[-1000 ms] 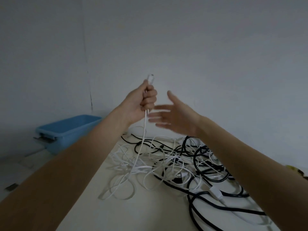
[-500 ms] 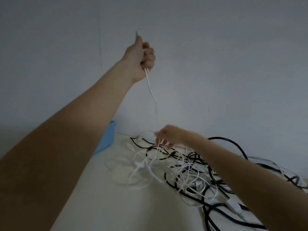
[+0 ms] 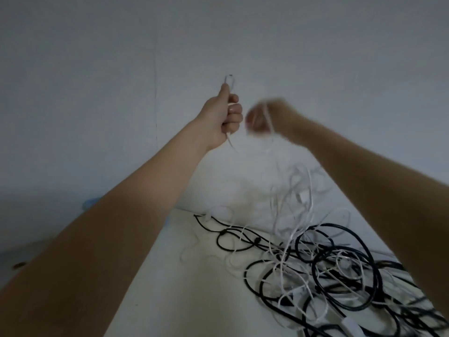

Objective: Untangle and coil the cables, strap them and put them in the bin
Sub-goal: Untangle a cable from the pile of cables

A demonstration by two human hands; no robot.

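Observation:
My left hand (image 3: 224,119) is raised in front of the wall and grips one end of a thin white cable (image 3: 268,132), whose plug sticks up above the fist. My right hand (image 3: 264,117), blurred with motion, is right beside it at the same height with the same white cable draped through its curled fingers. From there the cable hangs down into a tangled pile of black and white cables (image 3: 323,266) on the white table (image 3: 175,276). Only a sliver of the blue bin (image 3: 90,203) shows, behind my left forearm.
A plain grey wall (image 3: 243,32) stands right behind the table. The table's left edge runs under my left forearm, with floor beyond it. A white adapter block (image 3: 349,323) lies among the cables at the bottom right.
My right hand has come up from the pile to beside my left hand, lifting white cable with it. My left hand has dropped a little lower.

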